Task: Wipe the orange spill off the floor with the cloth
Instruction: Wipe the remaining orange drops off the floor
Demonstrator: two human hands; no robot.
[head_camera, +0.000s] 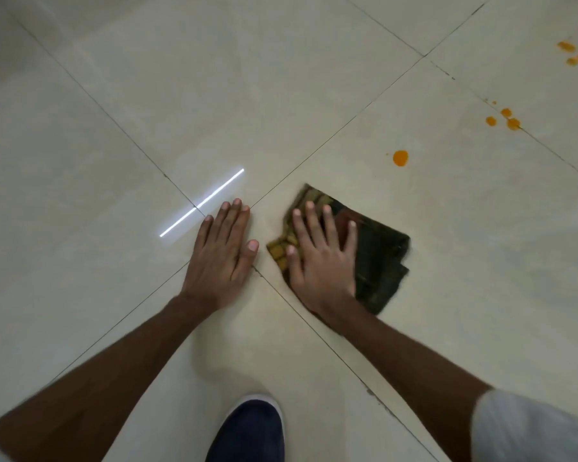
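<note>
Dark blue shoe (pixel 251 431) at bottom edge, folded dark cloth (pixel 381 258) flat on tiled floor (pixel 114 128), right hand (pixel 321 258) pressing it with fingers spread straight, left hand (pixel 221 255) flat on tile beside, holding nothing, orange spill (pixel 400 158) drops apart from cloth, up-right.

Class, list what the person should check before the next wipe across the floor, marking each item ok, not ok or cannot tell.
1. The right hand presses flat on the cloth: ok.
2. The left hand rests flat on the floor, apart from the cloth: ok.
3. Floor between cloth and nearest orange drop unobstructed: ok.
4. Spill all gone: not ok; that drop, a middle cluster and far drops remain.
5. Cloth underside clean: cannot tell.
6. The shoe stands clear of the spill: ok.
</note>
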